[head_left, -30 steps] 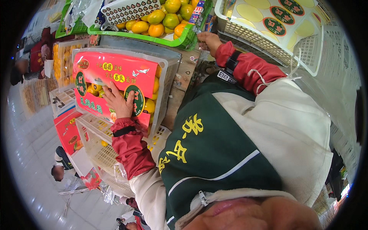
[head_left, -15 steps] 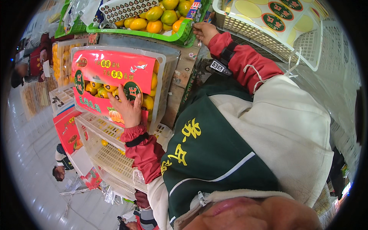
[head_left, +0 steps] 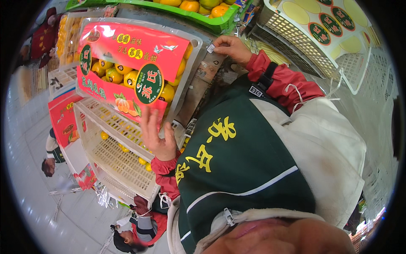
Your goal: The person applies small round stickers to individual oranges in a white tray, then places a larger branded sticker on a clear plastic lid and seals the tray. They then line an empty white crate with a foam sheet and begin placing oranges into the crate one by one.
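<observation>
A plastic crate of yellow-orange mandarins stands on the left. Over its top lies a red printed card, and fruit shows through the card's cut-out window. My left hand is open at the card's near corner, fingers spread; whether the fingertips still touch it I cannot tell. Between thumb and forefinger, my right hand pinches a small white label with dark print, just right of the crate's far corner.
Beyond the crate is a green basket of mandarins. At the right, a white basket carries a sheet of round green stickers. White crates with a few loose fruits stand at the left; other people are farther off.
My left hand has come off the middle of the red card toward its near corner. My right hand has left the green basket's edge, and a white label now shows in its fingers.
</observation>
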`<control>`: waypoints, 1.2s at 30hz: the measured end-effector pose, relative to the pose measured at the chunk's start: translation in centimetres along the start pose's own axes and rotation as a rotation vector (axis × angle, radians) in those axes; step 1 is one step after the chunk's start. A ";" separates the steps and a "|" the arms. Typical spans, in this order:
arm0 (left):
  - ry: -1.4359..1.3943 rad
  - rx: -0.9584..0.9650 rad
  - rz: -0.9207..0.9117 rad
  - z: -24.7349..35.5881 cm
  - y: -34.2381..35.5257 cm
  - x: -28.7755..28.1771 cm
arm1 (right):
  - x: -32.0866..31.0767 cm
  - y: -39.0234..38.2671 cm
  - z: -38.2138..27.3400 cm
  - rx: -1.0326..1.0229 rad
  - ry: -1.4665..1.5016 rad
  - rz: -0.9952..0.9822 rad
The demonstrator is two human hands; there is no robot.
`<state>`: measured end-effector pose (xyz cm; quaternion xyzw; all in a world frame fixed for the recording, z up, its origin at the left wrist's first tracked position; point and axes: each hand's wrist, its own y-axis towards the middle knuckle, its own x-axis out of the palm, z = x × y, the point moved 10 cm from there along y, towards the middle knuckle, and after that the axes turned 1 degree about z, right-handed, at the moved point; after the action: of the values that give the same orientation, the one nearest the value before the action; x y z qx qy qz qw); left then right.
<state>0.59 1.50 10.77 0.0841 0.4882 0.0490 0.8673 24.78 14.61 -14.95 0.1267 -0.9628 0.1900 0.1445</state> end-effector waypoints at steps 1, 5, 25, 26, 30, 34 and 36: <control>-0.084 0.011 -0.076 0.2 -0.6 0.5 | 0.5 0.5 0.2 -0.008 -0.014 0.001; -0.271 -0.043 -0.229 -0.8 -3.0 1.8 | 1.2 1.8 0.7 -0.062 -0.137 0.080; -1.374 -0.509 -0.411 -9.9 -12.6 15.4 | 14.9 -6.1 -19.9 0.145 -0.781 -0.683; -1.440 -0.528 -0.443 -9.5 -12.3 16.5 | 18.3 -5.3 -22.6 -0.005 -0.939 -0.830; -1.788 -0.526 -0.389 -8.0 -10.2 19.1 | 26.9 0.4 -26.8 -0.264 -1.170 -0.999; -1.978 -0.546 -0.234 -7.6 -9.5 18.9 | 34.9 12.5 -25.0 -0.315 -1.137 -1.115; -2.057 -0.567 -0.129 -7.0 -9.0 18.2 | 40.1 19.9 -24.2 -0.608 -1.231 -1.152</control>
<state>4.05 -3.59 -9.81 -0.1457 -0.5036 0.0204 0.8513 -12.71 34.66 13.05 0.6262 -0.6655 -0.2769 -0.2974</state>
